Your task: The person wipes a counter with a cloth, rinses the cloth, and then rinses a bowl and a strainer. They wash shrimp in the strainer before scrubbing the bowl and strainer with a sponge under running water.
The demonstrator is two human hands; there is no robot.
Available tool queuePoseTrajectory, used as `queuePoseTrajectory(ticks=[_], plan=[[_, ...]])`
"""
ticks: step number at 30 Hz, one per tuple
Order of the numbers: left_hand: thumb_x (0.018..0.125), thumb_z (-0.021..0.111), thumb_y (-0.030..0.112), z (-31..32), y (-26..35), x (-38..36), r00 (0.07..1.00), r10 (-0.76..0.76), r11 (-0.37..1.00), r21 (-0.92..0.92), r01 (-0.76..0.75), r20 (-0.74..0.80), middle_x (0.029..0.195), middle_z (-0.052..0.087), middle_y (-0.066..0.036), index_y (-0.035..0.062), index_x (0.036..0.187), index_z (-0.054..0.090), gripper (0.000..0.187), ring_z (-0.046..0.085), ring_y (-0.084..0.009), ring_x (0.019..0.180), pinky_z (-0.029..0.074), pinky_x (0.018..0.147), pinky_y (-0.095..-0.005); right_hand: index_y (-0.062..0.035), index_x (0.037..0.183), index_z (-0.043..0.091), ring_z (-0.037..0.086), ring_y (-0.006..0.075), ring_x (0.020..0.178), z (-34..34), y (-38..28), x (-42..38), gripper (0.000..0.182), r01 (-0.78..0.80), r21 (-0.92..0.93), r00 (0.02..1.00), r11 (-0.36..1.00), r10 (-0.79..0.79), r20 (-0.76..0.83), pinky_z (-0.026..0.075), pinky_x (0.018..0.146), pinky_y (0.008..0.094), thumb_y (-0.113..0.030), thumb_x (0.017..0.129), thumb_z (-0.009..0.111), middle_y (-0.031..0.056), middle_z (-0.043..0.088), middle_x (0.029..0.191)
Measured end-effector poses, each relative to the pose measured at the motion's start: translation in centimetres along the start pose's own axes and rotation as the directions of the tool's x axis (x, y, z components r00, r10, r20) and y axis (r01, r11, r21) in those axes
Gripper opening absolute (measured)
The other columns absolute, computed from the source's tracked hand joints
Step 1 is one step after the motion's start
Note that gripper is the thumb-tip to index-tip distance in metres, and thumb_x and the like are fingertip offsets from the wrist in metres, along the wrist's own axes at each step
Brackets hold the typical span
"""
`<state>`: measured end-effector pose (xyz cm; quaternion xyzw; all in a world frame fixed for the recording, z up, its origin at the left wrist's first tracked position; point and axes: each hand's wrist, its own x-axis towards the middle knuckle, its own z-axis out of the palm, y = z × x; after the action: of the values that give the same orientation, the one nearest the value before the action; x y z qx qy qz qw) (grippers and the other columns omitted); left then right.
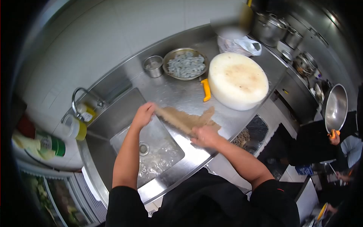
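Note:
A brown cloth [196, 120] is spread partly over the steel counter by the sink's edge, its near edge pulled taut and blurred between my hands. My left hand [143, 114] is closed on one corner of it, over the sink. At the other end, my right hand [205, 136] grips the cloth above the counter's front edge. Beyond the cloth lies a yellow handle [205, 90], probably a knife's, beside a thick round white cutting board [237, 79]. The sink basin [159, 145] below my left hand has some water near its drain.
Behind the cloth stand a metal bowl of greyish pieces, perhaps shrimp [186, 65], and a small metal cup [154, 67]. A faucet [77, 99] and yellow bottle [86, 112] are at left. On the right, another person's hand [334, 139] holds a steel pan [336, 108].

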<state>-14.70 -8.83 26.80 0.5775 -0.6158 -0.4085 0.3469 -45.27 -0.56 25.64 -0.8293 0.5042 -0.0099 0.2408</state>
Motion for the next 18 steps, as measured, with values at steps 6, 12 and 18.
queuePoseTrajectory(ticks=[6,12,18], plan=[[0.094,0.056,0.021,-3.4,-5.2,0.3,0.959,-0.284,0.959,-0.002,0.284,0.018,0.077,0.061,-0.005,0.0022,0.094,0.064,0.021,0.057,-0.0106,0.061,0.048,0.053,-0.0263,-0.0035,0.101,0.064,0.065,0.039,0.083,2.8,-2.4,-1.4,0.032,-0.028,0.379,0.999,0.925,0.02,0.025,0.052,0.075,0.0455,-0.033,0.089,0.063,0.0214,0.068,0.087],[0.09,0.057,0.017,1.4,0.5,3.8,0.984,0.164,0.959,0.246,-0.143,-0.065,0.11,0.067,-0.017,0.0028,0.128,0.057,0.041,0.065,-0.0331,0.098,0.05,0.087,-0.0401,-0.0034,0.101,0.065,0.063,0.0388,0.09,-0.9,1.1,-0.4,0.03,-0.28,0.085,0.745,0.956,0.273,-0.608,0.051,0.079,0.0466,-0.029,0.087,0.062,0.0206,0.065,0.097],[0.087,0.056,0.013,5.7,-6.6,1.3,0.922,0.33,0.604,0.706,-0.37,0.2,0.124,0.061,-0.007,0.0211,0.119,0.065,0.034,0.054,-0.0318,0.119,0.047,0.095,-0.0484,-0.0056,0.1,0.063,0.059,0.0369,0.099,5.5,-1.4,-2.1,0.024,-0.137,0.032,0.946,0.99,0.14,-0.294,0.051,0.078,0.0465,-0.022,0.083,0.066,0.02,0.059,0.111]])
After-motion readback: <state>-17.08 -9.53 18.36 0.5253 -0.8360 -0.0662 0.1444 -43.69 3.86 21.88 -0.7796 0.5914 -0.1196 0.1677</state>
